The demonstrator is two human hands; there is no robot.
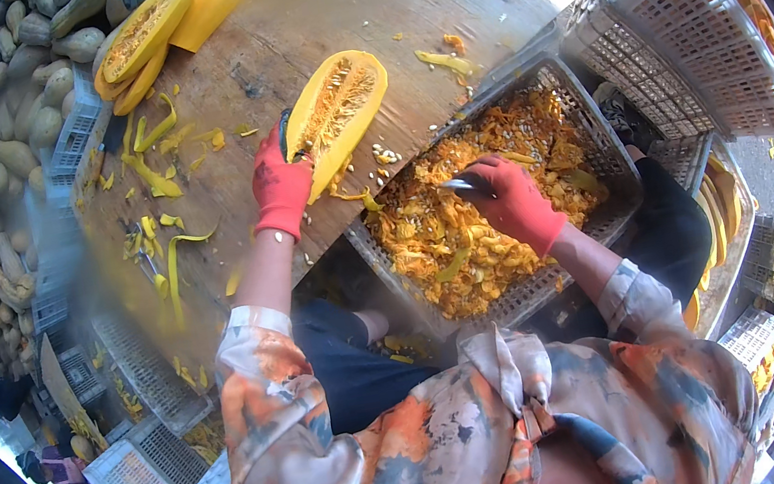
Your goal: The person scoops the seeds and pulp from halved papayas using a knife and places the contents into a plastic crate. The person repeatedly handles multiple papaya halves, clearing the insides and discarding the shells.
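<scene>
My left hand [281,189], in a red work glove with a dark palm, grips the near left side of a halved, peeled squash [346,118]. The squash half lies on the wooden table [301,35], cut face up, its hollow showing stringy orange pulp and seeds. My right hand [514,203], gloved alike, is closed around a small metal tool [460,185], perhaps a spoon; its handle is hidden in the fist. That hand is above a plastic crate [593,114] filled with scooped pulp [461,253], seeds and peel.
More cut squash [152,32] rests at the table's far left. Peel strips [152,173] and a peeler [149,264] lie left of my left arm. Stacked crates [688,34] with squash pieces stand at right. Whole squash [16,156] are heaped beyond the table's left edge.
</scene>
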